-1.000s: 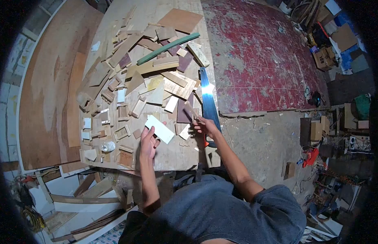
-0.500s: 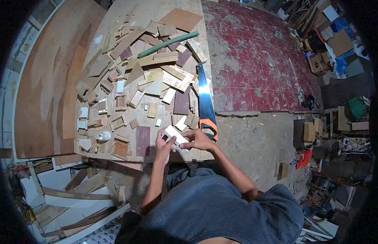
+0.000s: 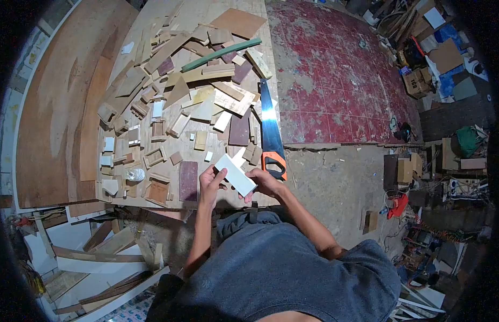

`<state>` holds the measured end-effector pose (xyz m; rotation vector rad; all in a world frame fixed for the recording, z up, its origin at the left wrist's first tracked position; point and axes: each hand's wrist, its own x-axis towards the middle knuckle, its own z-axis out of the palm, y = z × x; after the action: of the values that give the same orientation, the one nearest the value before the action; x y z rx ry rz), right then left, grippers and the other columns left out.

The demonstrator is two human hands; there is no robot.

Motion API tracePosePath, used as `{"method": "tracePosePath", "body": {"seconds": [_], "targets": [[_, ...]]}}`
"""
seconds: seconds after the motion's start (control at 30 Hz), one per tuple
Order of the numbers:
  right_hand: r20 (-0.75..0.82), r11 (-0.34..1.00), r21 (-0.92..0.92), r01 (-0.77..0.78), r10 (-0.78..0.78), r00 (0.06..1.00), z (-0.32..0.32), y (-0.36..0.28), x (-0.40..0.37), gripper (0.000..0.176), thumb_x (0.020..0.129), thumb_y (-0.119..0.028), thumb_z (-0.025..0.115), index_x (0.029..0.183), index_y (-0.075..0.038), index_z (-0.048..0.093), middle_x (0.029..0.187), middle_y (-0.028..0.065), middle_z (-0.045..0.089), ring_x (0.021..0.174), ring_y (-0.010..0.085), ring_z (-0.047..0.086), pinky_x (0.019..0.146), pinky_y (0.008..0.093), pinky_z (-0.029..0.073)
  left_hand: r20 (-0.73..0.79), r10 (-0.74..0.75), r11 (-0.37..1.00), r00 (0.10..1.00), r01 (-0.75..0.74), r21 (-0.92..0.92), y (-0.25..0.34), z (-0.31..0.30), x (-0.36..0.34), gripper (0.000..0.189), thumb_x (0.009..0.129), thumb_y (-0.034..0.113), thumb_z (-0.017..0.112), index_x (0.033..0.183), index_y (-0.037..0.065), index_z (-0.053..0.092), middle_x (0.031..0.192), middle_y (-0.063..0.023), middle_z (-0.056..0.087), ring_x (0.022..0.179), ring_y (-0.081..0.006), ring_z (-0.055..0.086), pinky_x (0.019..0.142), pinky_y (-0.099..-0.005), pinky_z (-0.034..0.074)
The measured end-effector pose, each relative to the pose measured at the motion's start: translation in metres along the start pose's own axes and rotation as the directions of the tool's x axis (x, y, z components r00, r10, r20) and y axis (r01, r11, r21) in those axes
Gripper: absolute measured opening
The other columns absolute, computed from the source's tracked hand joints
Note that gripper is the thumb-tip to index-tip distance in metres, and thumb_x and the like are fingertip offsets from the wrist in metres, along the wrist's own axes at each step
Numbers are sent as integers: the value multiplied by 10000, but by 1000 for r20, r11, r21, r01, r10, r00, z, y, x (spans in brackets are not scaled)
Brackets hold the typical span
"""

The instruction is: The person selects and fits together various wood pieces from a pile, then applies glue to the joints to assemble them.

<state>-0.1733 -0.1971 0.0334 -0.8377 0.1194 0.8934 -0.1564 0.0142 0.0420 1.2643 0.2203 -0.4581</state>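
A white rectangular wooden piece [image 3: 236,176] is held between my two hands over the near edge of the table, its broad flat face turned up. My left hand [image 3: 210,185] grips its left end, with the thumb on top. At the right end, my right hand [image 3: 265,183] has its fingers on the edge and partly underneath. Just right of the piece lies a handsaw [image 3: 271,121] with an orange and black handle, its blade pointing away from me. A dark red flat board [image 3: 188,181] rests on the table left of my left hand.
The wooden table [image 3: 174,203] carries many loose wood offcuts, small box-like wooden pieces [image 3: 155,157] and a long green strip [image 3: 221,55]. A clear plastic container [image 3: 135,175] stands near the left front. Scrap boards [image 3: 102,263] lie below at left.
The white piece has been turned so that its broad face now shows upward. Both hands have shifted their hold towards its ends.
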Motion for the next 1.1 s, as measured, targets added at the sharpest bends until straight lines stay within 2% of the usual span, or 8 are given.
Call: {"method": "tracePosePath", "body": {"seconds": [0.17,0.3,0.7,0.77,0.9,0.97,1.03,1.1], "targets": [[-74,988,-152,3,-14,997,5,-8,8,617,971,-502,454,1054,95,588,793,174,673,664,229,682,626,333,575,79,59,971,995,-76,226,3,-2,7,226,880,228,678,982,34,623,805,-8,645,667,-62,587,521,-214,443],[-48,988,-152,18,-26,998,1,-17,8,540,982,-439,475,985,82,616,774,149,674,642,217,675,606,320,565,192,-6,984,981,-29,178,0,-6,14,303,879,187,675,1127,19,632,878,-22,672,716,-50,590,523,-205,440],[-150,968,-249,-10,-28,988,-11,-23,9,620,991,-522,369,1023,44,621,810,122,687,680,204,681,656,309,567,237,-120,952,964,44,304,-11,-13,32,334,870,265,704,1099,28,649,892,-14,676,761,-53,594,557,-212,436],[-144,982,-189,-1,-27,989,-13,-23,10,571,989,-476,426,1062,57,618,819,118,688,668,182,673,653,301,561,217,-87,956,972,21,292,-13,-17,31,326,884,265,685,1103,26,648,905,-27,685,769,-64,606,559,-214,444],[-210,930,-367,9,-93,973,-20,-21,9,451,930,-394,606,1136,6,644,835,67,681,673,115,636,603,254,517,137,-111,956,984,67,286,-23,-38,38,307,930,269,621,1107,19,647,953,-75,704,785,-98,632,572,-219,466],[-236,833,-553,35,-197,951,-24,-20,6,425,881,-351,687,1157,-31,651,838,39,679,669,94,616,580,229,483,123,-131,964,984,97,247,-22,-41,34,375,960,328,564,1139,5,627,997,-105,702,786,-125,649,570,-229,479],[-276,792,-609,-36,-169,946,-18,-26,-1,478,786,-325,786,1151,-44,661,870,44,685,731,116,615,640,247,483,149,-285,951,947,298,-80,3,-35,26,452,957,397,545,1156,-5,606,1017,-123,695,791,-153,664,569,-235,492],[-159,507,-858,82,-413,897,-13,-22,-3,544,715,-334,834,1151,-57,665,906,63,688,831,157,617,739,280,485,203,-283,944,938,309,-113,3,-33,22,521,952,460,517,1154,-14,594,992,-122,690,778,-175,673,560,-249,503]]}}
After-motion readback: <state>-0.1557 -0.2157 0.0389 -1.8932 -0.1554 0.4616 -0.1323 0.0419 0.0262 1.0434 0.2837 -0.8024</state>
